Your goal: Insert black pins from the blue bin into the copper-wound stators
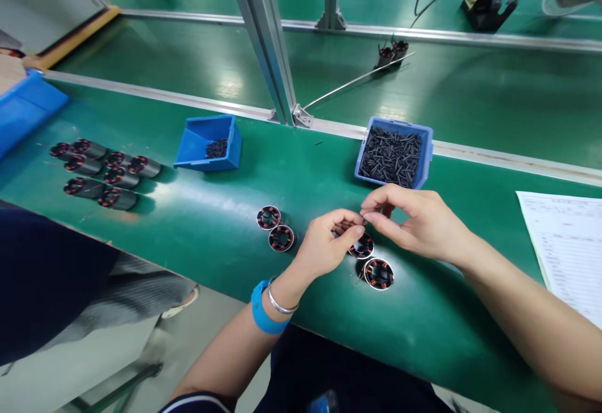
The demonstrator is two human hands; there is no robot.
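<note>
The left hand [324,244] and right hand [421,222] meet, each with a narrow grip, contents too small to identify, beside the nearer-hand wound cylinder [362,249] on the green tabletop [433,325].

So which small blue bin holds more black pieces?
The bin just beyond the right hand: short black pieces cover its whole floor, while the other bin has only a small heap.
</note>
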